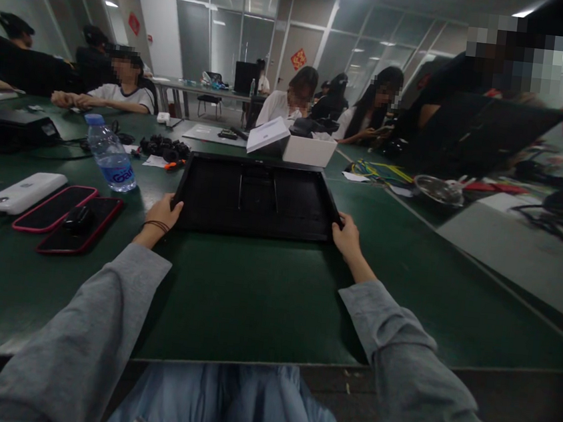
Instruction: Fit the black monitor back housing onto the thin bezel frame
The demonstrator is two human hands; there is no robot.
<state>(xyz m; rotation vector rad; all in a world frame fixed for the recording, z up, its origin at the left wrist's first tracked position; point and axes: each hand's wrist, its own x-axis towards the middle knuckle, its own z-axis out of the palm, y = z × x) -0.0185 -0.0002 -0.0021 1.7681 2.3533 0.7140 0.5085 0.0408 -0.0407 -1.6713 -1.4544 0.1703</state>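
Note:
A wide black tray-like panel (pixel 207 196) with a raised rim lies in front of me on the green table. Two thin upright bars and a recessed part show in its middle; its exact kind I cannot tell. My left hand (pixel 162 217) grips the panel's left edge near the front corner, thumb on the rim. At the opposite edge, my right hand (pixel 347 237) holds the right rim in the same way. The fingers under the panel are hidden on both sides.
Left of the panel stand a water bottle (pixel 111 156), two phones (pixel 55 209) and a white device (pixel 22 193). Behind it is an open white box (pixel 310 151). A grey board (pixel 523 253) and a metal bowl (pixel 439 191) lie right. Several people sit around; one stands at right.

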